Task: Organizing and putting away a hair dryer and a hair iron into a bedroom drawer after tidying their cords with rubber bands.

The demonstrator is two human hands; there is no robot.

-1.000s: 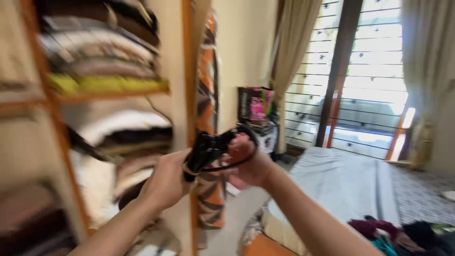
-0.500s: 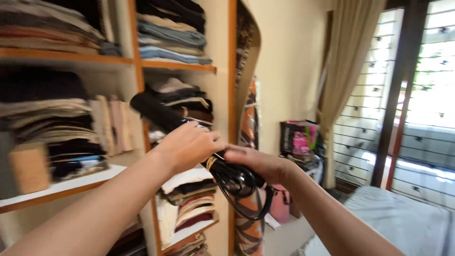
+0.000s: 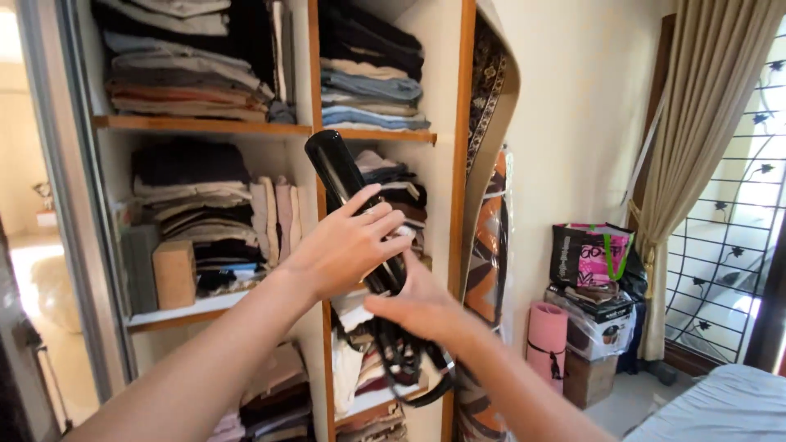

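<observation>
A long black hair straightener point(image 3: 334, 170) points up and left in front of the wardrobe's middle shelf. My left hand point(image 3: 348, 245) is wrapped around its body. My right hand point(image 3: 416, 304) sits just below, at the lower end of the tool, where its bundled black cord point(image 3: 409, 368) hangs down in loops. Both arms reach toward the open wardrobe point(image 3: 318, 98), whose shelves hold stacks of folded clothes point(image 3: 372, 82).
A wooden box point(image 3: 174, 272) stands on the left shelf. Rolled patterned mats point(image 3: 490, 221) lean beside the wardrobe. On the floor at right are a pink roll point(image 3: 546, 337), cardboard boxes point(image 3: 596, 327) and a colourful bag point(image 3: 593, 255). A curtain point(image 3: 696, 147) and barred window fill the right; a bed corner point(image 3: 720, 409) is at the bottom.
The view has swung left from the window to the wardrobe. Both hands have carried the straightener and its cord up toward the middle shelf, its tip now raised.
</observation>
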